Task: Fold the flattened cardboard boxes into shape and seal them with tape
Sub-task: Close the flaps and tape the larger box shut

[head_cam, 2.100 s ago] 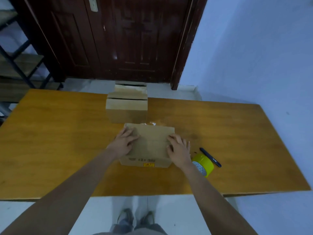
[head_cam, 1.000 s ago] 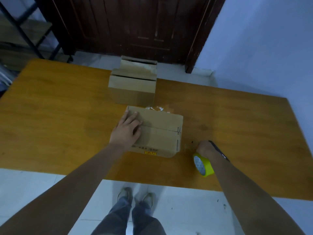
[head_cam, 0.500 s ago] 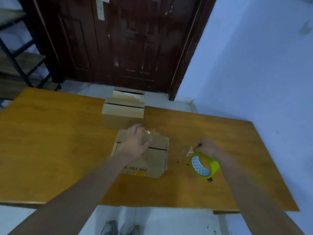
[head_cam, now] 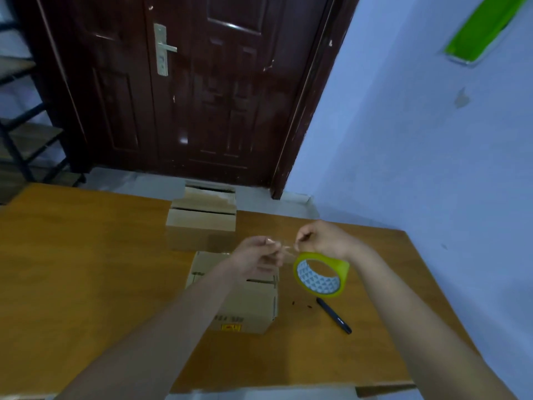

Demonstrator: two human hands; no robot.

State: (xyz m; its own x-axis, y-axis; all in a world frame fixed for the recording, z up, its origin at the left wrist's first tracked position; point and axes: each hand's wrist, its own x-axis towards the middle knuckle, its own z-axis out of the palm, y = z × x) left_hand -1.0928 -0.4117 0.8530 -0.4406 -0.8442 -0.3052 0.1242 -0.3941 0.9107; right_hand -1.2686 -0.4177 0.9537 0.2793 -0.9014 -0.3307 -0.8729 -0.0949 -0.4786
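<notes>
left hand [head_cam: 256, 255]: pinches tape end | right hand [head_cam: 323, 239]: grips yellow tape roll [head_cam: 320, 274], raised above surface [head_cam: 86, 269] | folded box [head_cam: 245, 295]: beneath, flaps unsealed

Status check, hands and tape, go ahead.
Left hand pinching tape end; right hand holding tape roll above nearer box, flaps unsealed. Nothing in the way.

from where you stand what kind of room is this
Likely a plain back room used as a packing spot: a wooden table holding cardboard boxes and a tape roll, beside a dark door and metal shelving.
</notes>
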